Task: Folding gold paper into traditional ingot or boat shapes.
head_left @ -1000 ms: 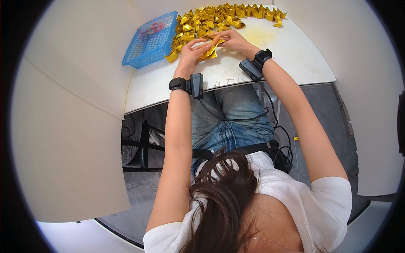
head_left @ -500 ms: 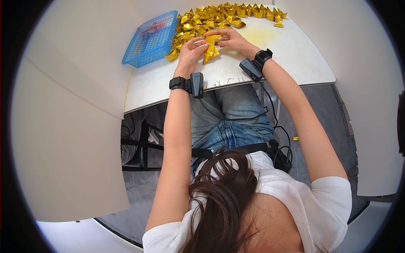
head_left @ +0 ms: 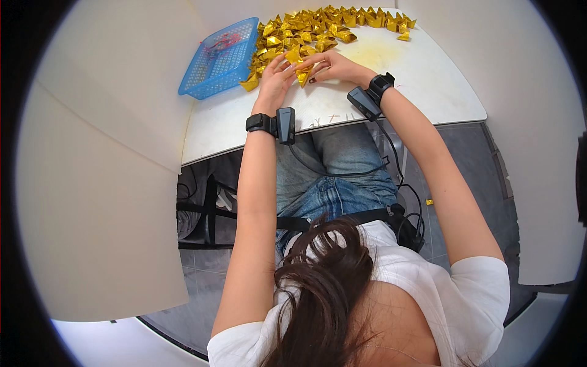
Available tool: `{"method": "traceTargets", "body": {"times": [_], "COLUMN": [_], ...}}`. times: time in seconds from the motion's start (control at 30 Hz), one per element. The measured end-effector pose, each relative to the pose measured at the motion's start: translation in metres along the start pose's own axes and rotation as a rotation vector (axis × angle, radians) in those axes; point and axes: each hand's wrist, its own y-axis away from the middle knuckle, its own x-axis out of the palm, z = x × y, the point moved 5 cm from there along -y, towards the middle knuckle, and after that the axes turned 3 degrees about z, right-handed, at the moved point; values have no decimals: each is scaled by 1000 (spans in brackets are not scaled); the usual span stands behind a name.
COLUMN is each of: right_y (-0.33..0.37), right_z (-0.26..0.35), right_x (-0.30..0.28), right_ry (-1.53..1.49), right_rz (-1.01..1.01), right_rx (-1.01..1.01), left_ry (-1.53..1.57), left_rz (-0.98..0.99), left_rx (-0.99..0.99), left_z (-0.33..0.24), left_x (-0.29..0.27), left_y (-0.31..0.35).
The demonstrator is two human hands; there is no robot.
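Top centre of frame: left hand (head_left: 275,78) and right hand (head_left: 333,66) both pinch 1 gold folded paper piece (head_left: 302,74) on white table (head_left: 391,92), beside gold pile (head_left: 324,27) and blue basket (head_left: 220,58).

Shiny gold, creased and glinting: folded paper piece (head_left: 302,74) pinched between the fingers of the left hand (head_left: 275,79) and right hand (head_left: 333,66). Same metallic gold on the heap of folded pieces (head_left: 324,27) just beyond the grip, with darker amber in the folds. Bright blue mesh basket (head_left: 217,58) off to the left of the grip, with red and pale scraps inside. Plain white table (head_left: 428,79), faintly yellow-tinged just right of the grip. Black wrist straps (head_left: 260,122) with black devices below the grip. Dark nail polish on the right fingertips. Faded blue jeans (head_left: 333,183) under the table edge. White T-shirt (head_left: 471,300), dark brown hair (head_left: 324,287).
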Motion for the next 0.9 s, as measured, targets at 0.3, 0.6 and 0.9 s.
{"method": "traceTargets", "body": {"times": [0.3,0.6,0.9], "right_y": [-2,-6,-4], "right_z": [-11,-20,-15], "right_x": [-9,-21,-18], "right_ry": [-6,-24,-122], "right_rz": [-172,-234,-262], "right_rx": [143,82,130], "left_ry": [59,-65,-94], "left_rz": [5,111,111], "left_rx": [-26,0,-16], "left_z": [-1,-6,-3], "left_x": [1,16,14], "left_y": [1,6,4]}}
